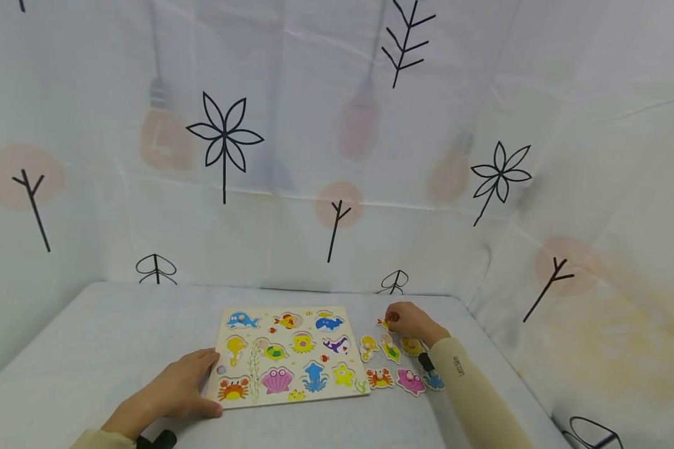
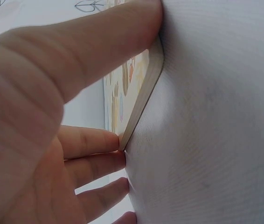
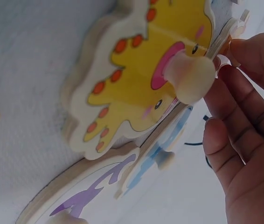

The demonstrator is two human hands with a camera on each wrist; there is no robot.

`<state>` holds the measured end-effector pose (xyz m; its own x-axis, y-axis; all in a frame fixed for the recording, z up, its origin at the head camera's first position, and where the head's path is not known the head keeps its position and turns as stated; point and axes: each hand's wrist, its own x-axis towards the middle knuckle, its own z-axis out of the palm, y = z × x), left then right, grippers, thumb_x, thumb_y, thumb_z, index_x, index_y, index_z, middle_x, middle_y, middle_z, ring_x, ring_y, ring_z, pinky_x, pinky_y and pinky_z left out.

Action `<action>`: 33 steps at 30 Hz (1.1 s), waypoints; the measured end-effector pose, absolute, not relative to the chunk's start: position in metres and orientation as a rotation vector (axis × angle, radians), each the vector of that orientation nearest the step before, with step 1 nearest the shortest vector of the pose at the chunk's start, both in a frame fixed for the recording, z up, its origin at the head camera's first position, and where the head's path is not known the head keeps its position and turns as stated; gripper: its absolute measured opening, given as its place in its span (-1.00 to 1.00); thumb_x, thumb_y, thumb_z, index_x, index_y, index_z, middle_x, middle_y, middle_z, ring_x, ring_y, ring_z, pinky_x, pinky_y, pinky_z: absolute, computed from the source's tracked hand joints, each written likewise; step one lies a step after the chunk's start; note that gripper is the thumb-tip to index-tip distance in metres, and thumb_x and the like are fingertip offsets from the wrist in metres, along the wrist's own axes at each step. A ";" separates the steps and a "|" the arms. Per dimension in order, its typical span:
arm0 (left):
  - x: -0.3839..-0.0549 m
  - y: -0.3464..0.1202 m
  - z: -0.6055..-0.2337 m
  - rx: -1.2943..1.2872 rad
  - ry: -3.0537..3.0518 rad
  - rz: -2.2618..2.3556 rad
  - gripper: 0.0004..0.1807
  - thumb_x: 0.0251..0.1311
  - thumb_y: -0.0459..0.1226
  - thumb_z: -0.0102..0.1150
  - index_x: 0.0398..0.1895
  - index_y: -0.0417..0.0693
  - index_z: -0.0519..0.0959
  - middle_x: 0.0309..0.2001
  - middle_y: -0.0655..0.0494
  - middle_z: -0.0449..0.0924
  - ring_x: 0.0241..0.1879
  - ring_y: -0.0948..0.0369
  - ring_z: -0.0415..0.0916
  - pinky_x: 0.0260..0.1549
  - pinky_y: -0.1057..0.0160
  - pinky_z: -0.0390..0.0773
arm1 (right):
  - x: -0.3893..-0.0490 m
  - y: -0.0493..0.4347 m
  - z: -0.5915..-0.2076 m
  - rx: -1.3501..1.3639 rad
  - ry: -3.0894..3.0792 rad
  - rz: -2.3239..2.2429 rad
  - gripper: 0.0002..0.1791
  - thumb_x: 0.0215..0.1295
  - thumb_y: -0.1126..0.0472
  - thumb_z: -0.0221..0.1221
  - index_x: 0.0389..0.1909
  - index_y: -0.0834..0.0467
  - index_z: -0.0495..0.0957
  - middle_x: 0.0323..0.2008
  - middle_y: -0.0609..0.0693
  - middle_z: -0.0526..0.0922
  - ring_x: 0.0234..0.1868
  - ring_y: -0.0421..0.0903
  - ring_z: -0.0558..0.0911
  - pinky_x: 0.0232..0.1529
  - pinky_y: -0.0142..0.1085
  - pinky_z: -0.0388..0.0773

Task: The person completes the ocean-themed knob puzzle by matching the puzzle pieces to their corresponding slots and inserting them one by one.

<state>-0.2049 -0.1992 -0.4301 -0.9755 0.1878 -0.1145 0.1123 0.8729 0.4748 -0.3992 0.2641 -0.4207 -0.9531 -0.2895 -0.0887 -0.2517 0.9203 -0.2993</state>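
Observation:
A wooden puzzle board [image 1: 261, 315] with sea-animal pictures lies flat on the table. My left hand [image 1: 182, 386] rests at its left side, thumb at the near corner and straight fingers touching the left edge [image 2: 143, 98]. Right of the board, my right hand [image 1: 410, 321] pinches a small red-and-yellow fish piece [image 1: 382, 323] between thumb and fingers; the hand hides most of it. Close to that hand in the right wrist view is a yellow octopus piece [image 3: 127, 88] with a round knob. A blue whale piece [image 1: 243, 320] with a knob sits at the board's far left.
Several knobbed pieces lie right of the board: a seahorse [image 1: 369, 348], a turtle [image 1: 390, 350], a crab [image 1: 379, 378], a pink shell [image 1: 410, 382] and a blue squid [image 1: 435, 380]. A purple-marked piece [image 3: 90, 186] shows in the right wrist view. A printed cloth [image 1: 281, 243] hangs behind the table.

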 end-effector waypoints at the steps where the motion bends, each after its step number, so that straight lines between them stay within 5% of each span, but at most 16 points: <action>1: -0.205 -0.199 -0.430 0.233 2.885 0.718 0.19 -0.48 0.21 0.55 0.27 -0.30 0.36 0.31 -0.27 0.26 0.30 -0.25 0.17 0.24 -0.29 0.20 | -0.399 0.264 -0.421 -0.417 2.949 -0.441 -0.94 0.22 0.19 0.25 -0.29 0.03 0.60 -0.39 -0.09 0.52 -0.36 -0.11 0.47 -0.28 -0.22 0.54; 33: -0.204 -0.199 -0.431 0.249 2.894 0.721 0.18 -0.47 0.22 0.54 0.26 -0.29 0.36 0.30 -0.26 0.29 0.28 -0.24 0.19 0.23 -0.28 0.23 | -0.393 0.193 -0.400 -0.786 2.948 -0.499 -0.94 0.23 0.24 0.24 -0.30 0.03 0.60 -0.42 -0.15 0.52 -0.41 -0.15 0.47 -0.39 -0.30 0.50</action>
<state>-0.2042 -0.1992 -0.4306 -0.9752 0.1957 -0.1032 0.1244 0.8707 0.4758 -0.3926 0.1934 -0.4003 -0.8694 -0.4929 0.0342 -0.4768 0.8187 -0.3201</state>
